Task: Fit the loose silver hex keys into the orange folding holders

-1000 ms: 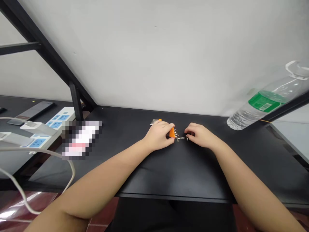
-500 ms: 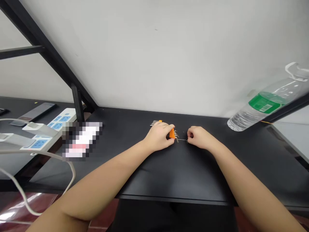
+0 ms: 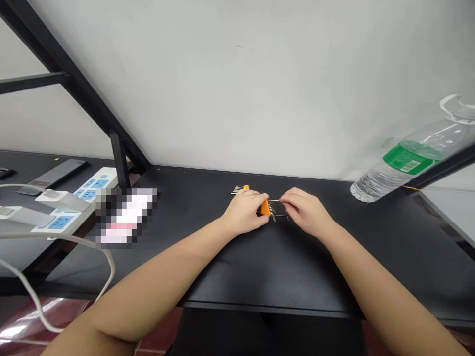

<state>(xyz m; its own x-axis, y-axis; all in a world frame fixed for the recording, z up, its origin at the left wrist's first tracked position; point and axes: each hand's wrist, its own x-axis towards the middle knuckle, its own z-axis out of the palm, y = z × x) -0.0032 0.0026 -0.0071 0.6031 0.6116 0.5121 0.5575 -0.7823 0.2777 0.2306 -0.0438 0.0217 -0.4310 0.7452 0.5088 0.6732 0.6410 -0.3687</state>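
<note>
My left hand [image 3: 247, 210] is wrapped round an orange hex key holder [image 3: 265, 207] just above the black desk. Several short metal key ends stick out of the holder's right side, and long shafts show past its far left end. One L-shaped hex key [image 3: 281, 216] juts out to the right at the near edge, its bent tip free. My right hand [image 3: 302, 210] is closed, thumb and fingers pinching the end of another thin hex key [image 3: 273, 200] that reaches to the holder's far edge. The palm side of the holder is hidden.
A large water bottle [image 3: 403, 163] with a green label stands at the back right by the wall. On the left are a blurred-out phone-like object [image 3: 128, 215], a white power strip [image 3: 94, 185] with plugged-in chargers, looping cables and a black metal frame [image 3: 120, 158].
My right hand has left the bent tip of the near hex key and moved slightly up, now pinching a key at the holder's far edge. My left hand stays put.
</note>
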